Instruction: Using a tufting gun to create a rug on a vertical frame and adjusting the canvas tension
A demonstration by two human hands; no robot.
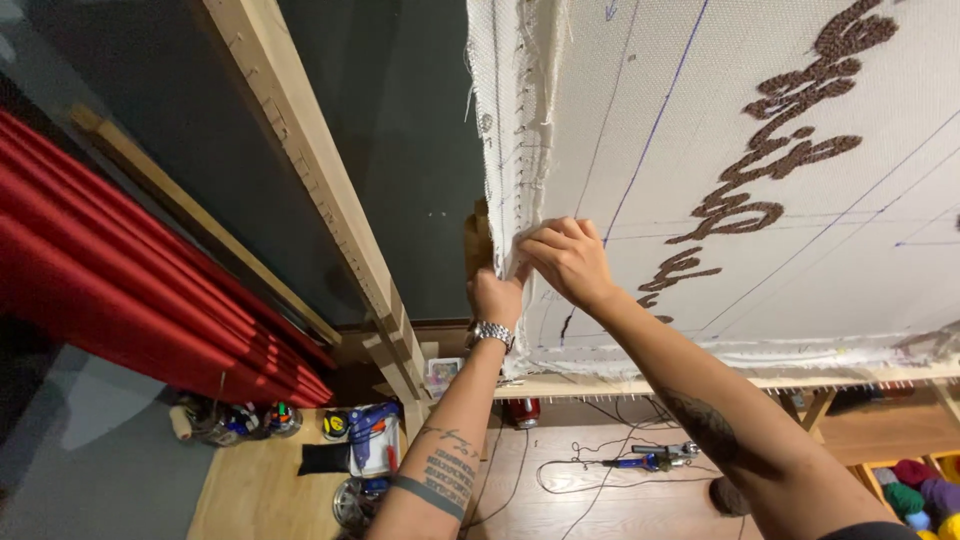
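Overhead, both arms reach up to the near corner of a stretched cloth.

- Backing cloth (780,260): off-white woven fabric pulled taut over a wooden frame (700,383). It fills the upper right of the view. Thin blue guide lines cross it, and a run of brown tufted shapes (790,110) slants down from the top right.
- Cloth edge (515,150): the frayed selvedge is folded over at the left side, with loose threads hanging.
- Right hand (568,258): lies on the cloth just inside the left edge, knuckles up. The fingers are curled together and press or pinch the fabric at the edge; the fingertips are hidden, so I cannot tell which.
- Left hand (495,295): directly below and touching the right hand, at the frame's left upright. The fingers are closed around the edge, gripping cloth or wood; cannot tell which. A metal wristwatch (490,333) sits on the wrist.
- Below, on the wooden floor: a blue tufting gun (655,458) with a trailing cable, a blue and white tool (373,435), small jars (245,420), and yarn balls (915,490) in a box at the lower right.
- Left: a red curtain (120,260) and a slanted timber beam (320,170).
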